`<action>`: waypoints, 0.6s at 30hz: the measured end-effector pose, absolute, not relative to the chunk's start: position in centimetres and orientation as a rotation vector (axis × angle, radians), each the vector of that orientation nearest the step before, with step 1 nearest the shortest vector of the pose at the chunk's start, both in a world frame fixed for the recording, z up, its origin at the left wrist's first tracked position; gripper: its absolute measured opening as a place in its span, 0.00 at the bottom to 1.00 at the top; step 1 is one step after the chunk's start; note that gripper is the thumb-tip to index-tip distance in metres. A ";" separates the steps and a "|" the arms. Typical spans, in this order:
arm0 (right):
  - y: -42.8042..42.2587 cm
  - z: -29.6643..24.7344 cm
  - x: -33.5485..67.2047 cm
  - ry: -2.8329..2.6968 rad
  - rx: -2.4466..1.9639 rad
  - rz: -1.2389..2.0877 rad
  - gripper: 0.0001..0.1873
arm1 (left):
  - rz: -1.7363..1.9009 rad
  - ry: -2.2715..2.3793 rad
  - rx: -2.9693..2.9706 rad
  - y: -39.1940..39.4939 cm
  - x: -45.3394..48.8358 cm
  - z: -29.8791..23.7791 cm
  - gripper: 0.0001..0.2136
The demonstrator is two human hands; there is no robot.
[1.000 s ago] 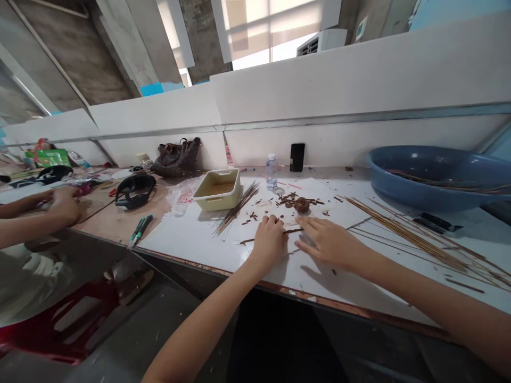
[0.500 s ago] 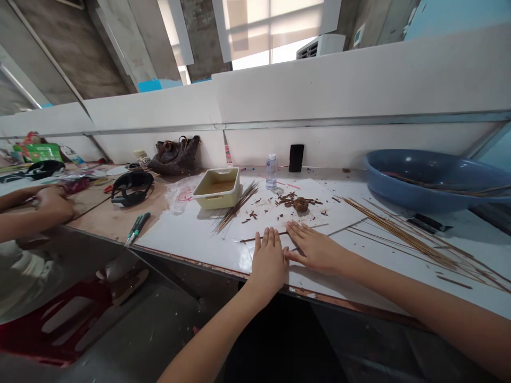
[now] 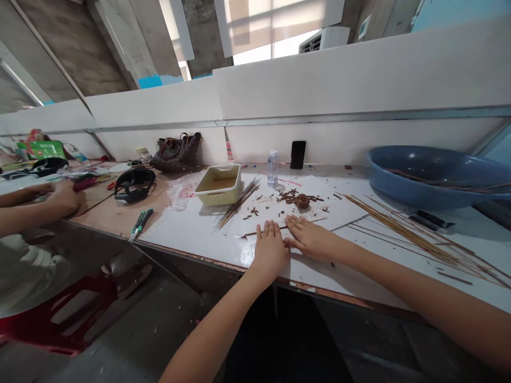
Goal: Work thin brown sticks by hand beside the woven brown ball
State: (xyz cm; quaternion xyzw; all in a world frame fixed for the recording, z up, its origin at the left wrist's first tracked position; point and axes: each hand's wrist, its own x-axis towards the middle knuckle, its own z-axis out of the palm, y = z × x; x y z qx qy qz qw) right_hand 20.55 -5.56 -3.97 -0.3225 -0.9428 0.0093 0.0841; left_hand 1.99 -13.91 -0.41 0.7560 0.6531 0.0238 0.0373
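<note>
My left hand (image 3: 270, 248) lies flat on the white sheet (image 3: 199, 229) near the table's front edge, fingers stretched out and together. My right hand (image 3: 309, 237) lies flat beside it, fingers spread, its thumb touching the left hand. A thin brown-coated stick (image 3: 250, 233) lies crosswise under the fingertips of both hands. Just beyond them sit a lump of brown paste (image 3: 302, 201) and scattered brown crumbs (image 3: 253, 213).
A cream tray (image 3: 219, 184) and a bundle of thin sticks (image 3: 238, 203) sit to the left; a small bottle (image 3: 272, 167) and phone (image 3: 297, 155) stand at the wall. Long bamboo sticks (image 3: 403, 230) and a blue basin (image 3: 431, 175) lie right. Another person's hand (image 3: 64, 194) works far left.
My left hand has opened from curled fingers to flat. Both hands have drawn back toward the table's front edge, the stick staying under the fingers.
</note>
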 end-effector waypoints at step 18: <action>-5.5 -3.7 20.5 -2.799 -0.938 -0.095 0.36 | 0.163 2.074 2.326 -13.3 2.6 -0.9 0.32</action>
